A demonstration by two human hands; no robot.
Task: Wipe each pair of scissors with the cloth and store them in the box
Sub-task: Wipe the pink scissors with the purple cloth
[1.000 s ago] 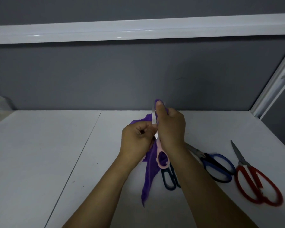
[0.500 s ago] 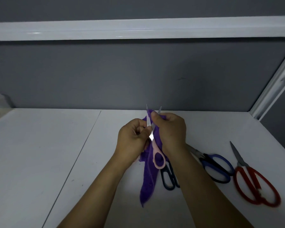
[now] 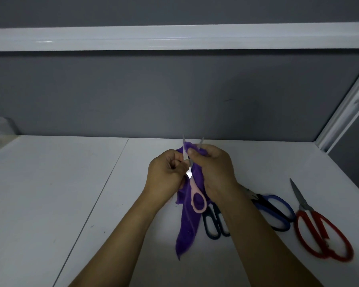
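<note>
Curling round the pink scissors (image 3: 193, 186) at frame centre, the left hand (image 3: 166, 171) grips them, blades spread; the right hand (image 3: 215, 170) pinches the purple cloth (image 3: 184, 230) over one blade. Dark scissors (image 3: 217, 214), blue scissors (image 3: 265, 204), red scissors (image 3: 321, 230) lie lower right.

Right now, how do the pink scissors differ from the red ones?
The pink scissors are held up in the left hand, blades spread in a V against the cloth; the red scissors lie flat on the table, blades shut, untouched. Both have bare metal blades.
</note>
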